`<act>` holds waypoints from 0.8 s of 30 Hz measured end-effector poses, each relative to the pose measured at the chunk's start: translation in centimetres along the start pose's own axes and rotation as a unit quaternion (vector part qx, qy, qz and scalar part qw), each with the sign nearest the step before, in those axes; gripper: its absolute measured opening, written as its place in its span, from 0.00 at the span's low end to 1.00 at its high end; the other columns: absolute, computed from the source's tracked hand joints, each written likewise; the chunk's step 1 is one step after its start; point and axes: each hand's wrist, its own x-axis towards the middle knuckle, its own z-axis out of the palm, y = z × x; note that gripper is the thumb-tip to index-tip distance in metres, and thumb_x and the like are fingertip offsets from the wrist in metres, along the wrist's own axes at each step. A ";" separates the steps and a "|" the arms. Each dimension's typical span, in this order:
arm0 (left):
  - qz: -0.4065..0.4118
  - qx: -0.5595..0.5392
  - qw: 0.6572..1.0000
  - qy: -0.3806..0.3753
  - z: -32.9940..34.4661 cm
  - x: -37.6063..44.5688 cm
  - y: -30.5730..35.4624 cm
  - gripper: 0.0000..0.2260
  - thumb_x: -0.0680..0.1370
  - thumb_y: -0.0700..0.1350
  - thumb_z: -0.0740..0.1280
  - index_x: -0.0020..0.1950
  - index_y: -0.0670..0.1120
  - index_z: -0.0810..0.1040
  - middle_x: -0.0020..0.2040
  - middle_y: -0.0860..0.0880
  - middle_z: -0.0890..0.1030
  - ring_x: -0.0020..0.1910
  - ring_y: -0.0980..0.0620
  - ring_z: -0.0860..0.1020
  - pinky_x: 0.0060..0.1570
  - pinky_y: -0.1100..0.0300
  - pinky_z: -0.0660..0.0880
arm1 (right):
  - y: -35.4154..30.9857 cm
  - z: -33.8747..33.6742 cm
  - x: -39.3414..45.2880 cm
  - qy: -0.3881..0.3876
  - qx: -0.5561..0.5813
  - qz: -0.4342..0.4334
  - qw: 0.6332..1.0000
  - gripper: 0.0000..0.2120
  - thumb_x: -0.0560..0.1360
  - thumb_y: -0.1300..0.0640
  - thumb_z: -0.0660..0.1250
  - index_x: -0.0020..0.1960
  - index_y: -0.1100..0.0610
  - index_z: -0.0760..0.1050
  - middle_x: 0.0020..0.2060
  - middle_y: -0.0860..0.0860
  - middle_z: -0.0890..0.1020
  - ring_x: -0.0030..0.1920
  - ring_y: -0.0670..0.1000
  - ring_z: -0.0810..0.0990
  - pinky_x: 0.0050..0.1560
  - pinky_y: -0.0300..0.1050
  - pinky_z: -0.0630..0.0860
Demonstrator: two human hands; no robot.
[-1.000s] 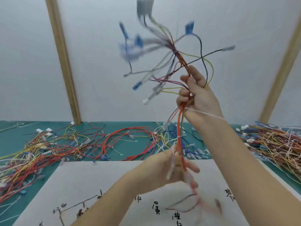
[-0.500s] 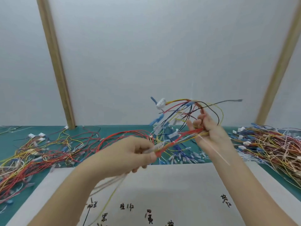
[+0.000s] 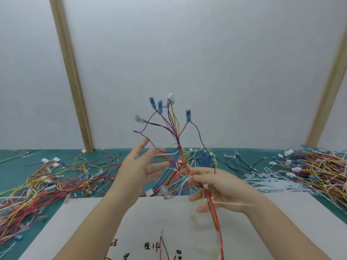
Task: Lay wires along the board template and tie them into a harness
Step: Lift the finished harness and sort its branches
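A tied wire harness, mostly red with yellow and black strands, stands upright in front of me above the white template board. Its upper end fans out into blue and white terminals; its red trunk hangs down past my wrist over the board. My right hand pinches the trunk between thumb and fingers, and a white cable tie tail sticks out beside that hand. My left hand hovers left of the harness with fingers spread, holding nothing. The hands and wires are motion-blurred.
Loose wire piles lie on the green mat at the left and the right. White cable ties lie near the right pile. Two wooden posts rise against the white wall. Black handwritten marks sit on the board's near part.
The harness swung from lying across between both hands to standing upright. My left hand let go of its lower end and opened. My right hand shifted lower and to the centre.
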 end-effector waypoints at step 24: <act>0.092 -0.026 0.993 -0.071 0.6 -0.1 -0.7 0.11 0.79 0.40 0.56 0.49 0.47 0.78 0.45 0.50 0.84 0.40 0.49 0.83 0.44 0.60 0.80 | -4.4 -5.7 -3.6 0.217 -0.390 -0.159 0.881 0.09 0.76 0.54 0.65 0.55 0.47 0.77 0.48 0.39 0.79 0.50 0.38 0.77 0.44 0.24 0.68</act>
